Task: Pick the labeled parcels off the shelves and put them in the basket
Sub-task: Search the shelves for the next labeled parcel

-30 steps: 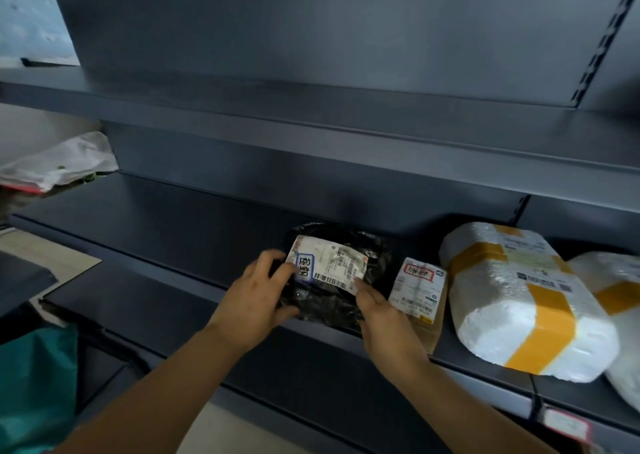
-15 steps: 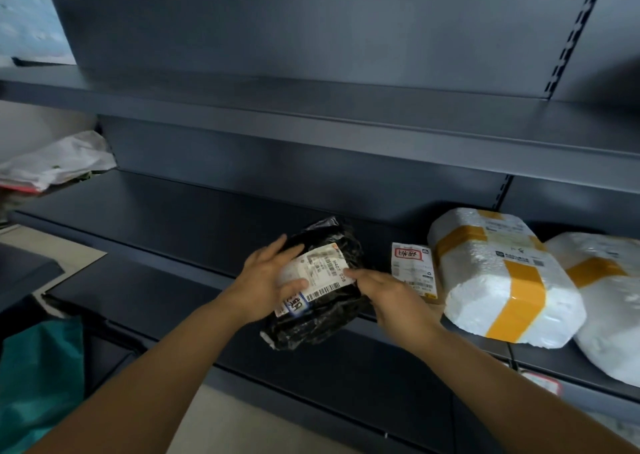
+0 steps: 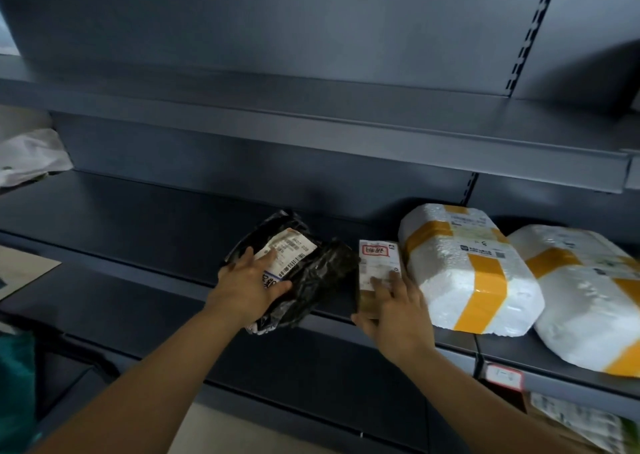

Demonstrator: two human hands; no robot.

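A black plastic parcel (image 3: 318, 277) with a white barcode label hangs past the front edge of the middle shelf (image 3: 138, 232). My left hand (image 3: 247, 285) grips it, thumb under its label and fingers over the top. Just to its right a small brown parcel (image 3: 379, 263) with a red-framed white label lies on the shelf. My right hand (image 3: 394, 310) holds that small parcel at its near end, fingers on top and thumb at its left edge. No basket is in view.
Two large white foam-wrapped parcels with yellow tape (image 3: 464, 266) (image 3: 588, 294) lie on the shelf to the right. A white plastic bag (image 3: 29, 156) sits far left. Another labeled packet (image 3: 575, 419) lies on the lower shelf at right. Something teal (image 3: 15, 391) shows at bottom left.
My right hand has let go of the black parcel and moved right onto the small brown parcel. My left hand alone now holds the black parcel, tilted at the shelf edge.
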